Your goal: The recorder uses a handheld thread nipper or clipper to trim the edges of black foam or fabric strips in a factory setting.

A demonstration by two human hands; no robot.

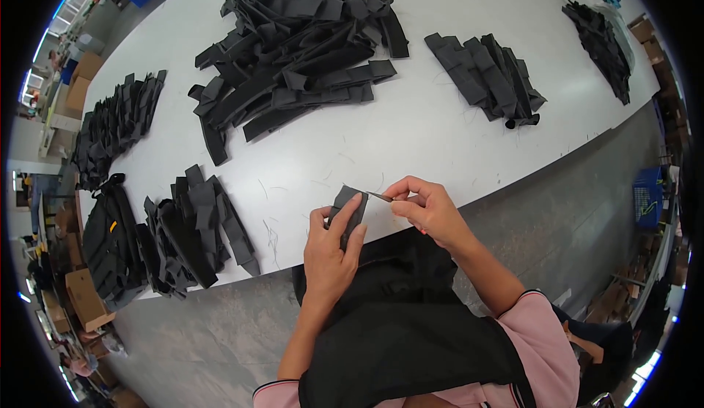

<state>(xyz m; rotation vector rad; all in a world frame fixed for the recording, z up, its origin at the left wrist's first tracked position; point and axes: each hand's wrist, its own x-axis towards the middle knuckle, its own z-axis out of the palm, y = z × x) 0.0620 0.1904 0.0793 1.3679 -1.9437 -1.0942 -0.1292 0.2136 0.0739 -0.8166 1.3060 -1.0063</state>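
Near the table's front edge, my left hand (331, 255) pinches a small dark grey fabric strip (345, 196) between thumb and fingers. The strip stands up from the grip, its lower part hidden by the fingers. Just to its right, my right hand (434, 214) is closed on a small tool with a thin dark pointed tip (379, 197). That tip reaches to the strip's upper right edge; whether it touches cannot be made out. The tool's handle is mostly covered by my fingers, with a bit of orange showing below them.
A large heap of dark fabric strips (293, 48) lies at the back of the white table (411, 136). Smaller bundles lie at the left (121, 125), front left (192, 228), right (488, 78) and far right (603, 48). A black bag (111, 243) hangs at the left edge. Loose threads dot the tabletop.
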